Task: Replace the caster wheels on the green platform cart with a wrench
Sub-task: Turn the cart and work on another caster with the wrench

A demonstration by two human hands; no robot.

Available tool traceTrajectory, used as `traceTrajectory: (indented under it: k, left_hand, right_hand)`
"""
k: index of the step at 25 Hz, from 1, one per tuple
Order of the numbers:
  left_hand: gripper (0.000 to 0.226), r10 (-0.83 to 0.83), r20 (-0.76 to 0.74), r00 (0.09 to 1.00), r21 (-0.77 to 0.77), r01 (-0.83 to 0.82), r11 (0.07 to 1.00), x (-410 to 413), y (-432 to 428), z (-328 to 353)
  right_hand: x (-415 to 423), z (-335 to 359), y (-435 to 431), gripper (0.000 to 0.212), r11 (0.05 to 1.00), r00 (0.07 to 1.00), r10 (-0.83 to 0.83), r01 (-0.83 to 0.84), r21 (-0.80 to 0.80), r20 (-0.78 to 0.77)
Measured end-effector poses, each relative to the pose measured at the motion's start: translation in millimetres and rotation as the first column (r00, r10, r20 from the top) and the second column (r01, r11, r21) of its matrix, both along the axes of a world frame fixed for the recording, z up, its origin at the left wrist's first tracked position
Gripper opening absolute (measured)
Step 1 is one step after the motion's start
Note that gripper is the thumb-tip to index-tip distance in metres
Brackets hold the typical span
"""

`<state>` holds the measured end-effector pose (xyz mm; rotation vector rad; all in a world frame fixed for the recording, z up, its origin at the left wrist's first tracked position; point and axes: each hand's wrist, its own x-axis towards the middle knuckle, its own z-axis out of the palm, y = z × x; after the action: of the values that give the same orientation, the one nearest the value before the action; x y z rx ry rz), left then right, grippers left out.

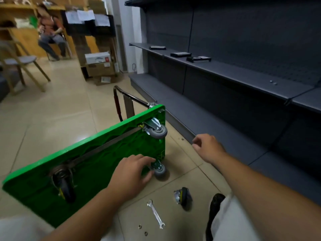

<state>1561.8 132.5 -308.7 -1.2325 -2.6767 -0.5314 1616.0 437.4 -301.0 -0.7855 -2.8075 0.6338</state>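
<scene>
Standing the green platform cart (97, 164) on its long edge on the tiled floor, left of centre, underside facing near. Gripping the lower grey caster (160, 170) at its far right corner with the left hand (133, 173), fingers and thumb curling round the bracket. Hovering the right hand (206, 146) further right, apart from the cart, fingers curling loosely, nothing visible in them. Showing on the near floor a wrench (155, 213), two nuts (139, 226) beside it, and a loose black caster (182, 198) to its right.
</scene>
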Motion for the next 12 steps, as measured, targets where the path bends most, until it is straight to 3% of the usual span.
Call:
traceTrajectory:
  k: [5,12]
  left_hand:
    - [0.043,-0.050,0.098,0.994,0.001,0.050,0.999,-45,74,-31]
    - [0.053,-0.050,0.272,0.961,-0.077,0.074,0.994,-140,197,-137]
  right_hand:
    - [-79,-43,46,0.020,0.996,0.996,0.040,-0.045,0.072,0.074]
    - [-206,-189,128,0.039,0.999,0.942,0.045,-0.048,0.001,0.332]
